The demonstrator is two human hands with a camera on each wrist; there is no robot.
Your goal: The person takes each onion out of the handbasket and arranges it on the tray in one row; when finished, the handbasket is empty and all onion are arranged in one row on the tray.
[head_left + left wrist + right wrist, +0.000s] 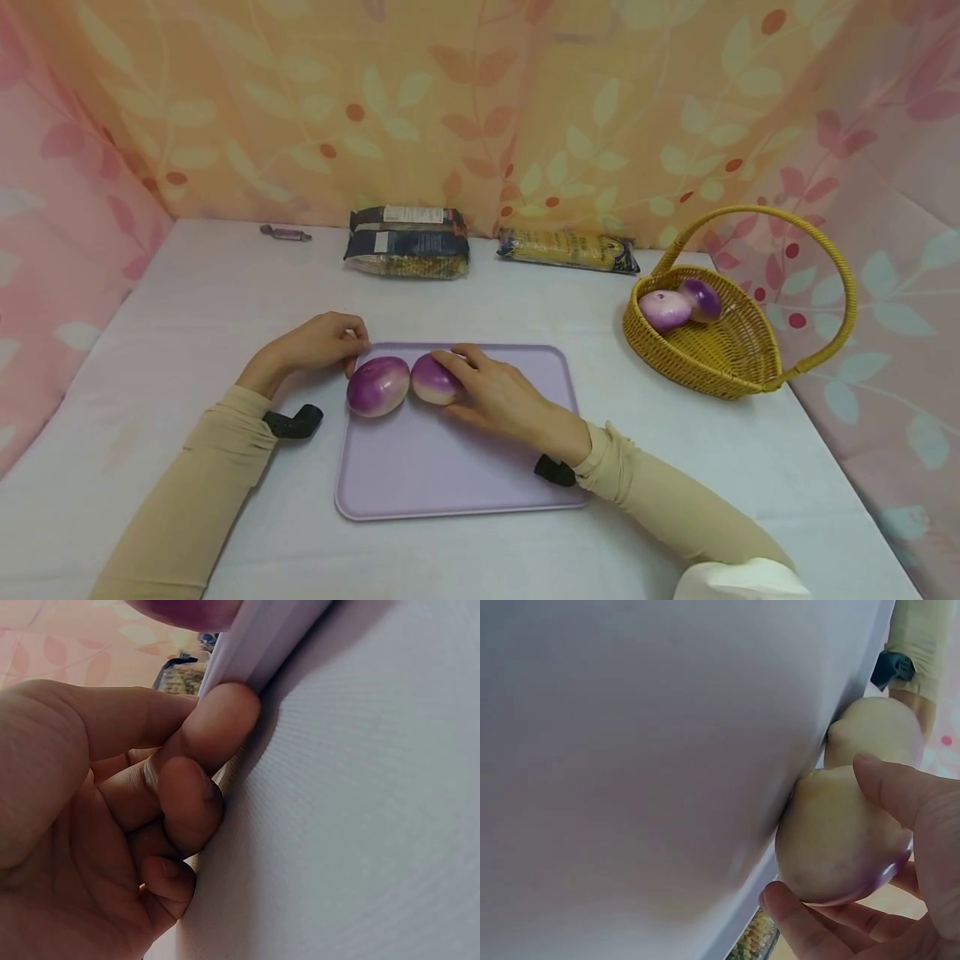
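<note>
Right hand has a grip on a glossy purple-and-white round turnip, over on the far-left part of the flat lilac rectangular tray!

Thumb and fingers wrap that turnip from the right, and just to its left sits a second purple-and-white turnip, also on the tray; the left hand, fingers curled, pinches the rim at the tray's far-left corner. Off to the right stands a golden woven wicker basket with a tall handle, two more purple-and-white turnips lying in its far-left end. And along the far edge of the white-covered table, a dark clear-fronted plastic food packet lies left of a long yellow plastic packet.
</note>
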